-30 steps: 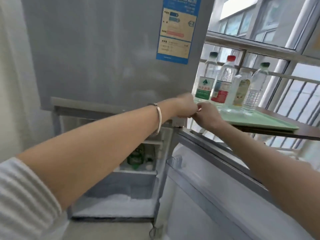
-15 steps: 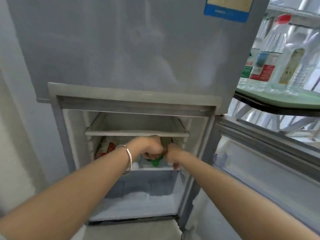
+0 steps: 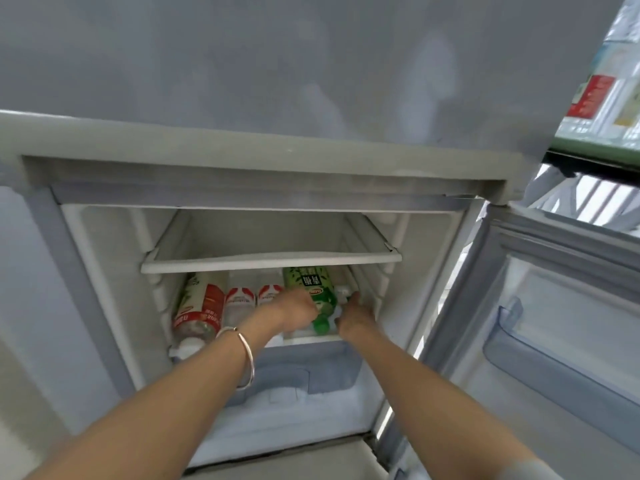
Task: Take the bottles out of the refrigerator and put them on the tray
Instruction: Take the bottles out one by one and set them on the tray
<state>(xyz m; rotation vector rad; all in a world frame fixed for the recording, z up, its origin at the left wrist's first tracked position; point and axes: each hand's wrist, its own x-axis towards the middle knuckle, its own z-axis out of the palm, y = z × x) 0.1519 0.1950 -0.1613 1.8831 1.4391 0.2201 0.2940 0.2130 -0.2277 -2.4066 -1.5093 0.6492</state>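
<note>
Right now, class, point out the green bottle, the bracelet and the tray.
green bottle (image 3: 313, 285): head view, on its label.
bracelet (image 3: 246, 355): head view, on the band.
tray (image 3: 595, 144): head view, on its front rim.

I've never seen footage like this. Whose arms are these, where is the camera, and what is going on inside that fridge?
There is no robot here: the two bare arms belong to a person, and the single camera sits on their head, looking forward and down, so you see what they see.

Both arms reach into the open lower compartment of a refrigerator; its door hangs open on the right. The upper shelf looks bare. On the shelf below, bottles lie on their sides: a red-labelled bottle at the left, two red-and-white bottles in the middle, and a green bottle at the right.

The left hand, with a bracelet on its wrist, is on the green bottle. The right hand reaches beside it, by a pale cap; whether it grips anything is unclear.

At the top right, a green tray holds bottles.
</note>
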